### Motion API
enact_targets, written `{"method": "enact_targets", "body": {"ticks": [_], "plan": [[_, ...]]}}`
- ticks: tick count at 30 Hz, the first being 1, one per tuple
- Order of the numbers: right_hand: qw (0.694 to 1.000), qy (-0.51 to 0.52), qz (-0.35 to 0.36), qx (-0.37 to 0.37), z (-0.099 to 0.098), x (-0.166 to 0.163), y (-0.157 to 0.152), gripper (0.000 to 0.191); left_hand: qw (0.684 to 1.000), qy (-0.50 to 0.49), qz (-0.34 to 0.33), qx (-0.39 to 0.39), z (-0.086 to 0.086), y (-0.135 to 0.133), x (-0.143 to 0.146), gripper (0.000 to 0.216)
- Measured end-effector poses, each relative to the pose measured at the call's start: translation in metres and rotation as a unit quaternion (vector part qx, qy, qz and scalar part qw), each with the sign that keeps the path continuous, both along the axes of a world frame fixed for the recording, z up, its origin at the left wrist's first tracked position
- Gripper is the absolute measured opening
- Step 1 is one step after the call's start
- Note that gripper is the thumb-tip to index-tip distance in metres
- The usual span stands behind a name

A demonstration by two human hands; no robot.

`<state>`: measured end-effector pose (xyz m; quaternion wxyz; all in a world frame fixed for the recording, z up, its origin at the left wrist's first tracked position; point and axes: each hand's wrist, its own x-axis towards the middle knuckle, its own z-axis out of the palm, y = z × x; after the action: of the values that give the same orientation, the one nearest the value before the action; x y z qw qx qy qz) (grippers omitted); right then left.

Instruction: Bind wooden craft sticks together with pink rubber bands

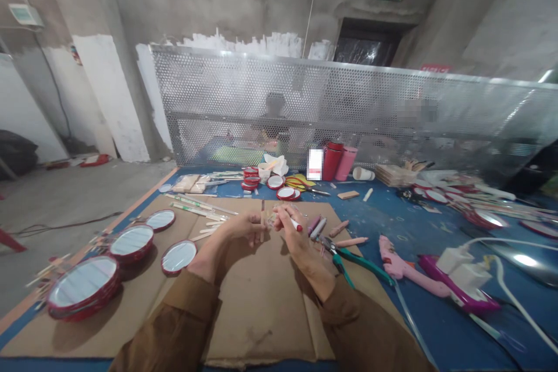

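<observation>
Over the cardboard sheet [265, 314], my left hand [244, 228] pinches a thin flat wooden stick [263, 209] that stands roughly upright. My right hand [293, 238] is closed round a white marker pen [295, 223] with a red end, close to the stick. Whether the pen's tip touches the stick is hidden by the fingers. To the right of my right hand lie several crayon-like sticks [318, 226] and green-handled pliers [349, 256]. Left of my left hand are round red-rimmed drums [178, 257] with pale tops, and loose wooden sticks [213, 225].
A pink glue gun [403, 270] and a purple power strip [462, 288] with white plugs and cables lie on the blue table at right. Red and pink bottles [333, 161] stand before the perforated metal screen [235, 110]. More red-rimmed discs [486, 219] are piled far right.
</observation>
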<state>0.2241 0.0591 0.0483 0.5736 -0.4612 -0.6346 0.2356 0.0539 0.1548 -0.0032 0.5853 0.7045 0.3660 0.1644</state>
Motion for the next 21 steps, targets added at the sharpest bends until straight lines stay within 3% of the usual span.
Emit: {"method": "enact_targets", "body": {"ticks": [6,13,21], "plan": [[0.994,0.059,0.013,-0.087,0.004,-0.003,-0.004,0.018,1.0,0.013,0.005,-0.013,-0.005,0.005,0.001,0.052],[0.997,0.012,0.017,-0.076,0.006,0.005,-0.005,0.012,1.0,-0.006,0.0,-0.028,-0.002,0.003,0.0,0.052],[0.999,0.011,-0.007,-0.053,-0.015,-0.001,0.01,0.016,1.0,-0.017,0.009,-0.015,-0.001,0.001,0.001,0.058]]}}
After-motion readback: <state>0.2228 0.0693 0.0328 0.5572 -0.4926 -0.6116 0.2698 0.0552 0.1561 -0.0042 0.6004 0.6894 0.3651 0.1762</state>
